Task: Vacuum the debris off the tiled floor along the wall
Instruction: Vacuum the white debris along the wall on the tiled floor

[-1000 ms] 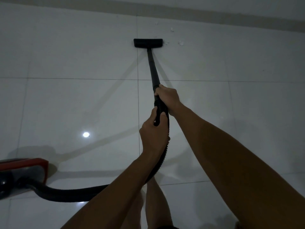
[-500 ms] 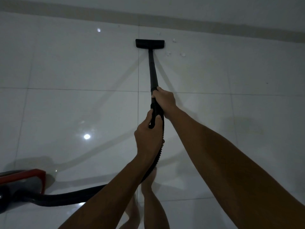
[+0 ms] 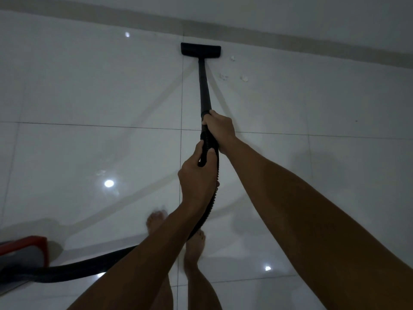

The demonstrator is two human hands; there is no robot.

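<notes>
With the left hand (image 3: 197, 175) and right hand (image 3: 220, 128) both gripping the wand (image 3: 204, 86), slide the nozzle (image 3: 200, 49) rightward, flat on the floor (image 3: 89, 86), over the crumbs (image 3: 232, 74) just beside it near the wall (image 3: 290, 12).

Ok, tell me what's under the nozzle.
The nozzle sits flat on the tiled floor near the wall; whatever lies beneath it is covered. White debris lies uncovered to its right, beside the wand.
</notes>
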